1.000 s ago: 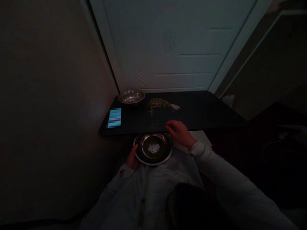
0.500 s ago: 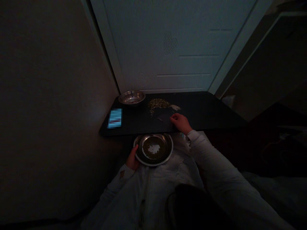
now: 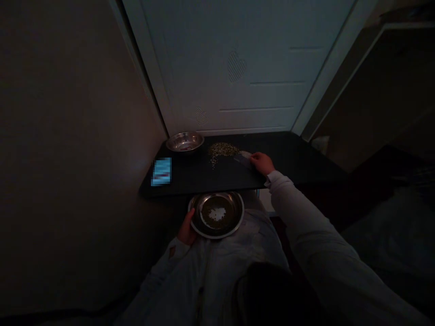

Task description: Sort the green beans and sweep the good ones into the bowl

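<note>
Right hand (image 3: 262,163): narrow grip on a thin, see-through piece (image 3: 242,160), long axis pointing left, towards the grain pile (image 3: 224,149) near the surface's (image 3: 183,174) far edge. Left hand (image 3: 186,229): farther from the pile, holding a steel bowl (image 3: 217,236) below the near edge.

Right hand (image 3: 261,163) farther forward, now beside the pale pile (image 3: 245,154).

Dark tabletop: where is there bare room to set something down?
Bare: the tabletop right of the right hand, and its front strip between the pixelated blue item and that hand, nearer than the grain pile. Crowded: back left to middle, with the steel bowl, grain pile, pale heap and held thin sheet.
</note>
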Demonstrator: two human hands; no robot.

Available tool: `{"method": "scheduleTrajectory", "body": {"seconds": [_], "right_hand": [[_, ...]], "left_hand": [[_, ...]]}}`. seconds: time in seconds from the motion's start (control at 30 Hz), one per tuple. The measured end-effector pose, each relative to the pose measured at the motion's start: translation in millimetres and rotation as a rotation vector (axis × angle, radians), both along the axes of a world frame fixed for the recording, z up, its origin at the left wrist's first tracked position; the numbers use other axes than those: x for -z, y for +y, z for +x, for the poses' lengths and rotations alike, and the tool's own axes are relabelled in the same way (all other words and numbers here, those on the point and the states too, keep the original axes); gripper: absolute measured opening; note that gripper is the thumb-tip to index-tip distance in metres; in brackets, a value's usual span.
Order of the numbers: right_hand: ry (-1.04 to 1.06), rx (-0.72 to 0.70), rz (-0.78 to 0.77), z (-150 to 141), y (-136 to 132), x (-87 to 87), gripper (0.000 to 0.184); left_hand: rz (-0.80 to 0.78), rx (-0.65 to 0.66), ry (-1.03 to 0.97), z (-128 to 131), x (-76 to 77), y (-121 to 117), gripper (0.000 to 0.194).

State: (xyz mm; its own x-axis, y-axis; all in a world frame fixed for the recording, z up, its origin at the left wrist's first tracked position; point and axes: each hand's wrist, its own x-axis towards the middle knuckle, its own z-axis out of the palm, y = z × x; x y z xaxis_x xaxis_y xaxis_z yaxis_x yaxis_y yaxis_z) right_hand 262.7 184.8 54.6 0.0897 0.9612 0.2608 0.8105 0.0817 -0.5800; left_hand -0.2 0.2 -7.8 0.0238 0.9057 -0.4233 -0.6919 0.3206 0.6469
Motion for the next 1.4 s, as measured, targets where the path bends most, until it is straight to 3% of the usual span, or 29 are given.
{"method": "scheduleTrajectory", "body": {"seconds": [0.2,0.3,0.53,0.7,0.97,1.13,1.4], "right_hand": [[0.096,0.116,0.065,7,5,-2.7,0.024],[0.18,0.106,0.103,5,0,-3.7,0.026],[0.355,-0.235,0.052,-36,-18,1.2,0.023],[0.312,-0.275,0.056,-58,-17,1.0,0.024],[0.227,-0.237,0.053,-56,-18,-1.6,0.023],[0.092,-0.263,0.009,-59,-22,-4.8,0.024],[0.024,-0.363,-0.065,-61,-30,-7.5,0.023]], "left_hand": [[-0.043,-0.013,0.003,0,-2.3,-1,0.021],[-0.026,-0.007,-0.013,-2,0.8,0,0.021],[-0.011,0.037,-0.036,-3,1.8,0,0.02],[-0.04,0.023,-0.034,-1,-2.3,-2,0.021],[-0.054,0.01,-0.054,-1,-3.2,-1,0.025],[0.006,0.014,-0.069,-1,-1.3,-1,0.022],[-0.046,-0.023,-0.019,1,-2.7,-1,0.022]]}}
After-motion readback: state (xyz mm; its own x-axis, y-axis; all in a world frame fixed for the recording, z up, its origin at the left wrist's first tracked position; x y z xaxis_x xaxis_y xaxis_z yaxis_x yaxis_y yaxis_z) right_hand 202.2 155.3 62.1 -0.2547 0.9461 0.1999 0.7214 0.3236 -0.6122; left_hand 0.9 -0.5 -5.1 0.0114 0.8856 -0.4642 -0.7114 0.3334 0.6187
